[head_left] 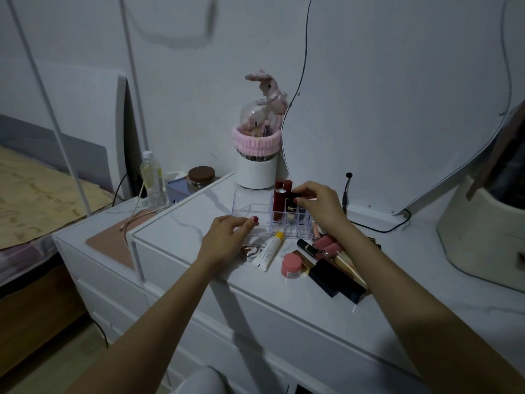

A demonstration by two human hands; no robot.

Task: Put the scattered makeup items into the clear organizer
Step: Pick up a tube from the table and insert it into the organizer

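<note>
The clear organizer [250, 207] stands on the white dresser top, with two red lipsticks [282, 194] upright in its small rear slots. My right hand [318, 204] pinches a black lipstick [295, 198] standing in a slot beside them. My left hand [227, 237] rests against the organizer's front left edge, fingers curled on its rim. In front lie a white tube with a yellow cap [270, 250], a silver heart-shaped piece [251, 251], a pink jar [291, 265], pink lip glosses [326, 244] and black and gold cases [338, 277].
A white brush holder with a pink band and clear dome [255, 163] stands behind the organizer. A large mirror [397, 109] leans at the back right, a cream container [488, 228] at far right. A bottle [153, 180] and a brown-lidded jar [201, 177] sit on the lower cabinet left.
</note>
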